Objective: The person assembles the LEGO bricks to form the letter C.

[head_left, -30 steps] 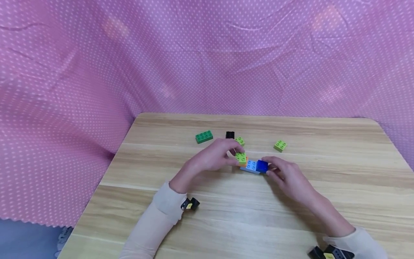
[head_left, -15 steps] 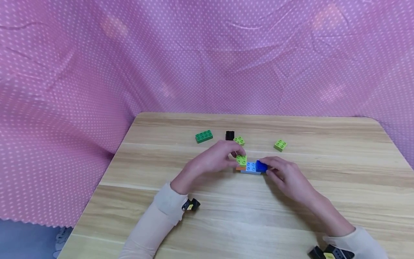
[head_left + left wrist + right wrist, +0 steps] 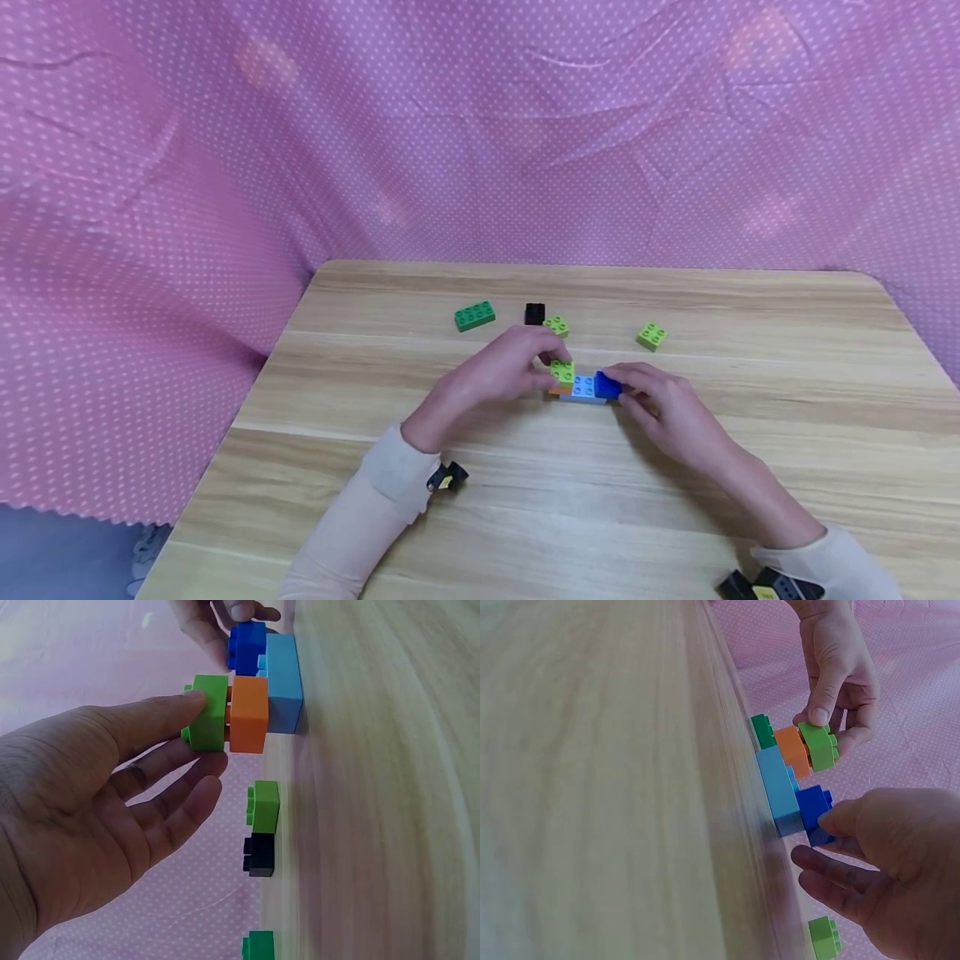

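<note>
My left hand (image 3: 506, 367) pinches a lime green brick (image 3: 208, 712) between thumb and fingers. This brick sits over an orange brick (image 3: 249, 714), and a strip of the orange studs shows between the two. Under the orange brick lies a light blue brick (image 3: 778, 787), flat on the table, with bare studs in its middle (image 3: 583, 385). At its right end stands a dark blue brick (image 3: 814, 814), which my right hand (image 3: 671, 412) grips between thumb and fingers. How firmly the dark blue brick sits on the light blue one cannot be told.
Behind the hands on the wooden table (image 3: 525, 517) lie a dark green brick (image 3: 475, 316), a black brick (image 3: 535, 313) and a lime brick (image 3: 556, 326) beside it. Another lime brick (image 3: 652, 336) lies farther right. A pink dotted cloth (image 3: 480, 150) hangs behind.
The lime green brick in my left hand has come down slightly over the orange brick and straightened. The joined bricks have turned a little, squarer to the table. My right hand barely moves.
</note>
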Available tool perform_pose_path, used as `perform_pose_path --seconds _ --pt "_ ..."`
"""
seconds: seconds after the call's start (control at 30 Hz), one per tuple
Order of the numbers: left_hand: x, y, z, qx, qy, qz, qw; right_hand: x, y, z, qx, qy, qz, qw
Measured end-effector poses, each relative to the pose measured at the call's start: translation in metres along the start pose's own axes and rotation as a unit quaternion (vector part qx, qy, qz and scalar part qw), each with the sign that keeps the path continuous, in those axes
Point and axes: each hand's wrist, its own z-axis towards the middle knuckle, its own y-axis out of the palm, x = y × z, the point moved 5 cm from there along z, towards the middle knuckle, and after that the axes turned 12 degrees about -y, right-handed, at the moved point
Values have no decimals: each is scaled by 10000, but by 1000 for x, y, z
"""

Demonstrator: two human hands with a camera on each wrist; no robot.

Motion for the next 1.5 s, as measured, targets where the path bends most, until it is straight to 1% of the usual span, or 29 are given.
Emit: perform_pose_path --seconds 0.1,0.23,0.4,0.5,0.57,0.63,0.8,0.9,1.0,1.1,1.2,1.3,1.43,1.5 --pt "1 1 0 109 -28 70 9999 0 0 -1 25 -2 11 10000" --pt "1 3 0 220 -158 88 9996 -1 1 -1 25 8 47 10000" --pt "1 3 -1 269 -394 -108 9988 -1 0 -1 35 22 48 10000" --pt "1 3 -1 269 -525 -243 9980 0 0 0 20 116 90 9999" --pt "0 3 -1 261 -601 -312 9974 2 1 -1 -15 269 229 9994" --pt "-2 4 0 232 -656 -383 9968 5 3 -2 -37 509 478 9976" --pt "-3 4 1 180 -673 -389 9968 16 8 -8 -12 1185 1230 9853" --pt "-3 4 2 174 -673 -410 9967 20 10 -8 -56 1393 1431 9798" --pt "-6 4 2 160 -736 -547 9957 21 11 -6 -99 1421 1527 9780" --pt "-7 2 0 167 -794 -680 9944 21 12 -3 -86 1352 1601 9778" --pt "-8 2 0 186 -843 -718 9937 22 14 0 -83 1285 1659 9777" --pt "-7 3 0 157 -813 -614 9947 24 17 1 -126 1269 1617 9786" --pt "-5 6 1 102 -666 -508 9964 25 20 -1 -97 1291 1594 9787" --pt "-6 7 1 47 -642 -584 9962 25 22 -2 -77 1290 1550 9794"
